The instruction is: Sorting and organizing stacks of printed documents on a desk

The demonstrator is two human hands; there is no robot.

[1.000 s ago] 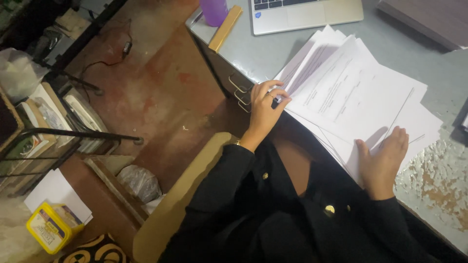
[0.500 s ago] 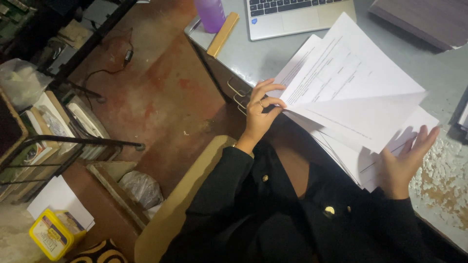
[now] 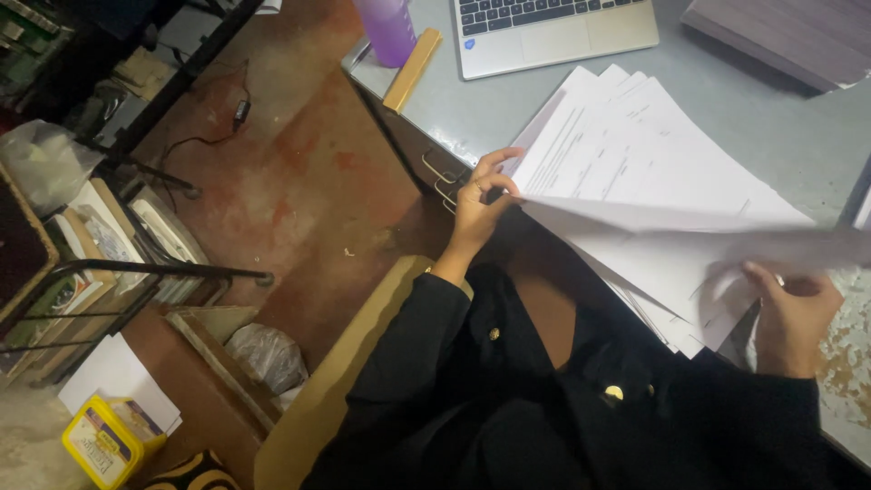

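Far left, on the floor, a yellow tub [image 3: 98,445] sits beside a loose white sheet [image 3: 113,377], well clear of the work. On the grey desk [image 3: 472,100], a purple bottle [image 3: 388,27] and a slim yellow box [image 3: 413,68] are seen near the corner, with a silver laptop [image 3: 553,27] just beyond. The left hand [image 3: 481,204] is closed in a pinch on the near left corner of the stack of printed papers [image 3: 635,172], thumb and fingertips gripping the edges so the pile is kept from sliding off the desk edge. Across the stack, a single lifted sheet [image 3: 689,245] is carried almost edge-on to the camera and is blurred. The right hand [image 3: 794,313] is curled around that sheet's far end; how tightly it is held cannot be told through the blur. For a clean turn, the pinch at the corner is best kept firm, only one page should be peeled, and the sheet is best kept from buckling, since a loose grip there could let it crease.
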